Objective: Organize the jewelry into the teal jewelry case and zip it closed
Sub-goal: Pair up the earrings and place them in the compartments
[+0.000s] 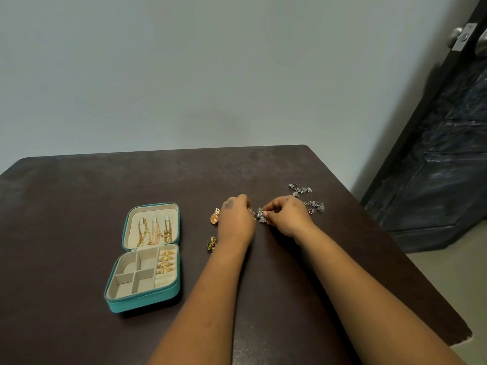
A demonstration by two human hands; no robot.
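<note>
Your right hand (286, 216) pinches a silver earring (261, 216) at its fingertips, and your left hand (235, 217) is curled just beside it, fingers at the same piece, though whether they grip it you cannot tell. Two more silver earrings (307, 198) lie just beyond your right hand, and a gold earring (214, 216) and a green-and-gold piece (211, 243) lie at your left hand's outer side. The teal jewelry case (147, 259) lies open well to the left, gold chains (154, 233) hung in its lid, gold rings (166, 262) in the roll slots, other compartments bare. All sits on a dark brown desk (79, 206) against a pale wall (184, 75); a dark door (448, 127) stands at right. The desk's right edge runs close past your right forearm; wide bare surface lies left and behind the case.
</note>
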